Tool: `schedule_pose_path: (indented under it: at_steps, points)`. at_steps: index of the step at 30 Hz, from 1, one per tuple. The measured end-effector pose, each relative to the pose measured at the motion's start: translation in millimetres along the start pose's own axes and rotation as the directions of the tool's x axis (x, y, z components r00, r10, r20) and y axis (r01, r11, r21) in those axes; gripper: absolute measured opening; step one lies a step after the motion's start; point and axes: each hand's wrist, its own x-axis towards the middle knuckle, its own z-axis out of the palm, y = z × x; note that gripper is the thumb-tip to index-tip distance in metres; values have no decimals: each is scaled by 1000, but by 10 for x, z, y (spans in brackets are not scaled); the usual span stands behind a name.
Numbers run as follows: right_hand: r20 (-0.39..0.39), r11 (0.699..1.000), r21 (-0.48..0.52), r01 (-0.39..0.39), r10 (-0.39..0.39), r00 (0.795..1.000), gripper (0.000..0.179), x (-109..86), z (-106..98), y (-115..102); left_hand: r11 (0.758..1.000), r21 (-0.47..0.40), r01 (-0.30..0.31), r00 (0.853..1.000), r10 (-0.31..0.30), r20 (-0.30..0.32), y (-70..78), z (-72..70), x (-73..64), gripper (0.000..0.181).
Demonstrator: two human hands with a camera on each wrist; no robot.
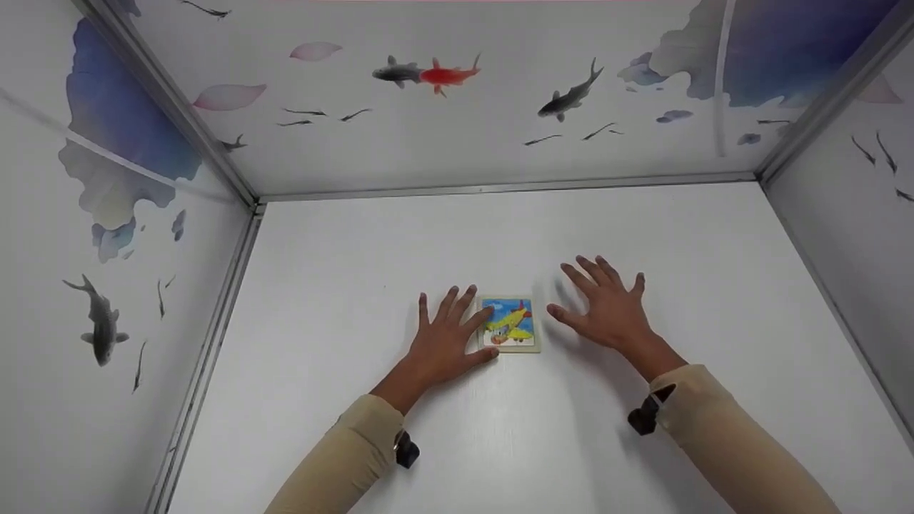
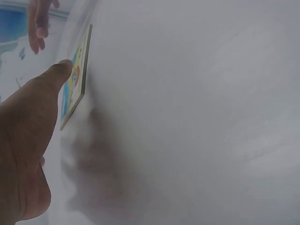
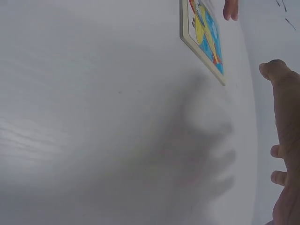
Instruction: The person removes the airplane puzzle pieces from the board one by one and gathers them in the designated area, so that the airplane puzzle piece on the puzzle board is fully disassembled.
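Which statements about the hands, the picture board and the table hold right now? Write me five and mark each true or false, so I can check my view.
1. The picture board shows a yellow airplane. True.
2. The board stands on its edge. False: it lies flat on the white table.
3. The left hand is nearer the board than the right hand. True.
4. The right hand grips the board. False: it is apart from the board, its fingers spread and holding nothing.
5. The sleeves on both arms are beige. True.
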Motion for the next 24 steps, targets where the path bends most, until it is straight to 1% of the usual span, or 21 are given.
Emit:
schedule_pose_path:
  at_steps: [6,8,14,17,22,24]
  points:
    - [17,1000,9,29,-29,999,87,27,84,-103,1000,8,-26,999,26,40,48,72,10,77]
    - [25,999,6,39,-39,999,86,29,107,-136,999,13,-31,999,31,44,58,92,16,73]
    - [39,997,2,80,-80,996,82,47,177,-230,999,11,-37,999,36,20,81,135,40,62]
    - [32,993,14,113,-114,993,77,49,203,-284,999,4,-41,999,41,7,102,153,57,61]
    - [21,985,40,169,-170,985,67,57,248,-385,998,-32,-52,999,52,-9,133,188,86,61]
    - [22,982,50,184,-185,982,63,65,267,-425,998,-48,-51,999,51,-3,140,204,97,61]
